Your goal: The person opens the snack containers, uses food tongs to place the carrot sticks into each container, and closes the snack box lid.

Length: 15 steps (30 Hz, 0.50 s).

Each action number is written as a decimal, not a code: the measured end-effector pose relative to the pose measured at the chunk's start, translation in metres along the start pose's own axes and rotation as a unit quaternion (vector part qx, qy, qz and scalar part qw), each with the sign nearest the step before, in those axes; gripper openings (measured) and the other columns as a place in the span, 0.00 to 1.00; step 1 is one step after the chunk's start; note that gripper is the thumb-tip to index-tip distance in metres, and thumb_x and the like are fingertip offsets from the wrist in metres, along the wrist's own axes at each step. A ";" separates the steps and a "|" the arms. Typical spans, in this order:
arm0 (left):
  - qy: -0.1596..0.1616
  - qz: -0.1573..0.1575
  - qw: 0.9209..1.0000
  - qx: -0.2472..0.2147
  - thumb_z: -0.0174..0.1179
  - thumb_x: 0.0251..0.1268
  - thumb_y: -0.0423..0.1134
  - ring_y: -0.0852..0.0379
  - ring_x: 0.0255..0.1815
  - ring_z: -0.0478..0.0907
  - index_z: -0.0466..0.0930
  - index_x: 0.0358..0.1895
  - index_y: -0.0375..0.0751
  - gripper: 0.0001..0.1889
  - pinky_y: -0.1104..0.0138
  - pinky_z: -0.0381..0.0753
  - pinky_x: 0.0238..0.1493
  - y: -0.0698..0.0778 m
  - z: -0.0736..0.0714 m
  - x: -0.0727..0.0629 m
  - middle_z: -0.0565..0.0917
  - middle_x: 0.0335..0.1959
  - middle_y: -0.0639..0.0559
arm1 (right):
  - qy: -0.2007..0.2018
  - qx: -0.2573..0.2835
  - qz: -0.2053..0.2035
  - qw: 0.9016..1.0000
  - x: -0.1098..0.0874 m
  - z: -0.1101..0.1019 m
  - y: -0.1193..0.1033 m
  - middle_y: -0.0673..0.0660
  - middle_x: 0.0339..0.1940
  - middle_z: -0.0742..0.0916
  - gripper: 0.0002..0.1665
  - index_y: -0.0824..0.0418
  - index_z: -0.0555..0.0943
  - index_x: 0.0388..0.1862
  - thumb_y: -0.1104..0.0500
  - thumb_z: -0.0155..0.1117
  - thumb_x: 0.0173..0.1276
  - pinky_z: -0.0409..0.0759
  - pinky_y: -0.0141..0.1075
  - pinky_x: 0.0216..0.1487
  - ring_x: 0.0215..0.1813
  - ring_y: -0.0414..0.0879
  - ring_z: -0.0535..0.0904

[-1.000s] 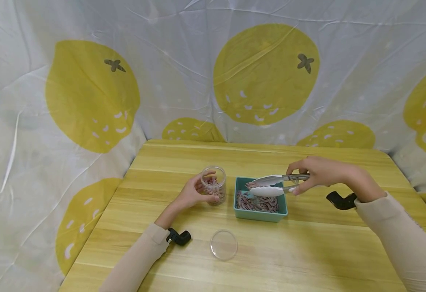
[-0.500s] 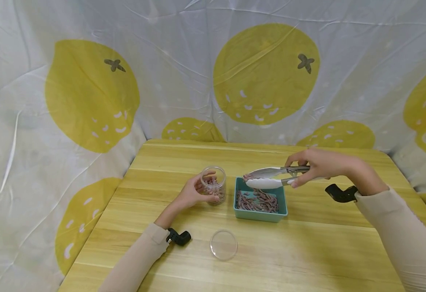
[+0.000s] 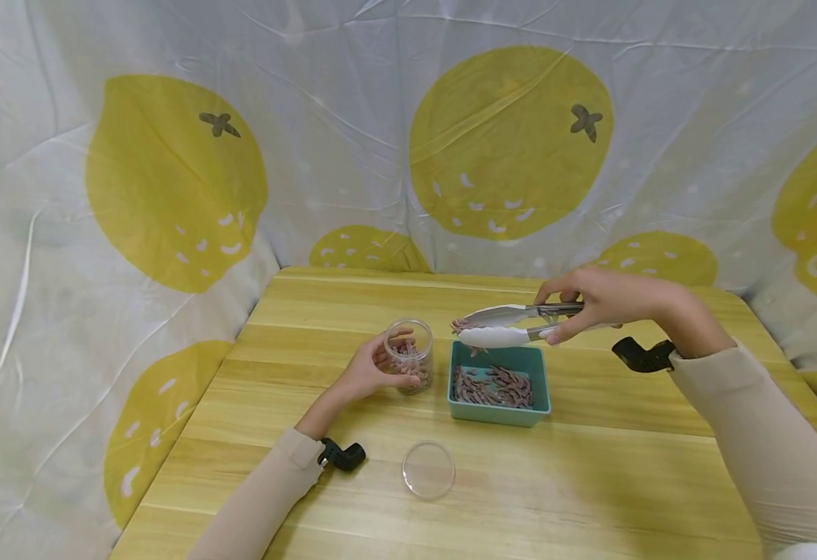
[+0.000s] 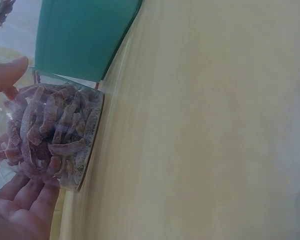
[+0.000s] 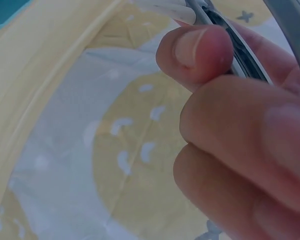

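My left hand (image 3: 368,369) grips a clear open jar (image 3: 418,373) that stands on the table. Brownish-pink dried strips (image 4: 50,130) fill its lower part in the left wrist view. With my right hand (image 3: 607,299) I hold metal tongs (image 3: 495,336) with white tips, raised over the back left edge of a teal box (image 3: 499,414). A small bunch of strips (image 3: 460,325) is pinched between the tong tips, and a piece hangs below them. More strips (image 3: 495,386) lie in the box, with part of its floor showing. In the right wrist view, fingers (image 5: 230,120) curl round the tong handles.
A round clear lid (image 3: 428,470) lies flat on the wooden table (image 3: 555,490), in front of the jar and box. Behind the table hangs a white curtain (image 3: 338,140) with yellow lemon prints. A black wrist camera (image 3: 644,356) sits on the right forearm.
My right hand has lifted the tongs with the bunch of strips out of the box, upward and leftward toward the jar. My left hand and the jar have stayed in place.
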<state>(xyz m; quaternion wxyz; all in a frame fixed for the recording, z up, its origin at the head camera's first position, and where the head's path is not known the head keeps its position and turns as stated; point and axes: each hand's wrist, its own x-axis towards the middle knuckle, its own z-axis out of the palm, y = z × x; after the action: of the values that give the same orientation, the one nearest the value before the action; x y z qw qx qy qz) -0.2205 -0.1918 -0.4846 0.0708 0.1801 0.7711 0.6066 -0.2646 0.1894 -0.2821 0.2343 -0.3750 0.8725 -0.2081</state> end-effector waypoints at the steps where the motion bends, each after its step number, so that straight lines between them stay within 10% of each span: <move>1: 0.000 0.000 1.000 0.000 0.76 0.52 0.28 0.43 0.65 0.74 0.66 0.72 0.36 0.42 0.50 0.68 0.68 0.000 0.000 0.000 0.73 0.69 0.39 | -0.002 0.002 0.003 1.000 0.001 -0.001 -0.001 0.53 0.33 0.84 0.31 0.55 0.79 0.60 0.43 0.75 0.61 0.71 0.35 0.20 0.16 0.39 0.65; 15: -0.001 0.005 1.000 -0.006 0.76 0.52 0.30 0.47 0.66 0.74 0.66 0.72 0.38 0.42 0.55 0.70 0.68 -0.003 0.000 0.001 0.72 0.68 0.37 | 0.000 0.001 -0.018 1.000 0.033 -0.009 -0.016 0.54 0.36 0.86 0.32 0.54 0.79 0.61 0.43 0.75 0.61 0.70 0.38 0.17 0.18 0.43 0.67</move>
<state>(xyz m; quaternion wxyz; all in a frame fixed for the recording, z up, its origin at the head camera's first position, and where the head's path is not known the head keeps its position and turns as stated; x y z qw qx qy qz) -0.2220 -0.1920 -0.4869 0.0698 0.1844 0.7664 0.6114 -0.2811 0.1567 -0.2744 0.2308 -0.3903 0.8656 -0.2126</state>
